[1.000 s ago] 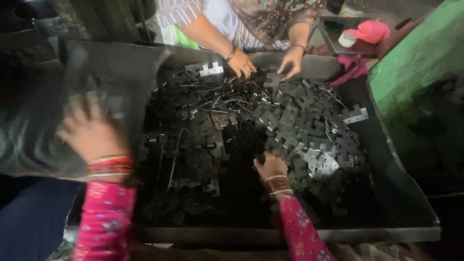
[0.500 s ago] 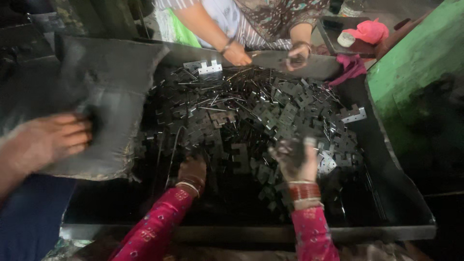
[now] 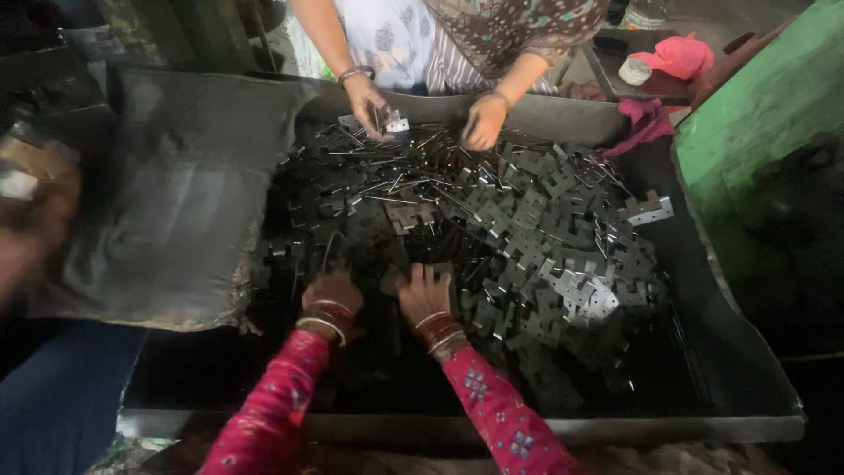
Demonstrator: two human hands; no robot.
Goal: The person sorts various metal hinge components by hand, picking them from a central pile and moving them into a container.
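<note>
While both hands dig at the near edge of the metal brackets, sorting is underway. Left hand clenched, contents hidden; right hand flat, grasping nothing. Next needs a single piece pinched free.

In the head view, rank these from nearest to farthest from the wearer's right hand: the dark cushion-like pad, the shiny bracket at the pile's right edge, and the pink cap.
From the right hand:
1. Dark pad, to the left, lying over the tray's left rim.
2. Shiny bracket, up and to the right, at the pile's edge.
3. Pink cap, far top right, outside the tray.
</note>
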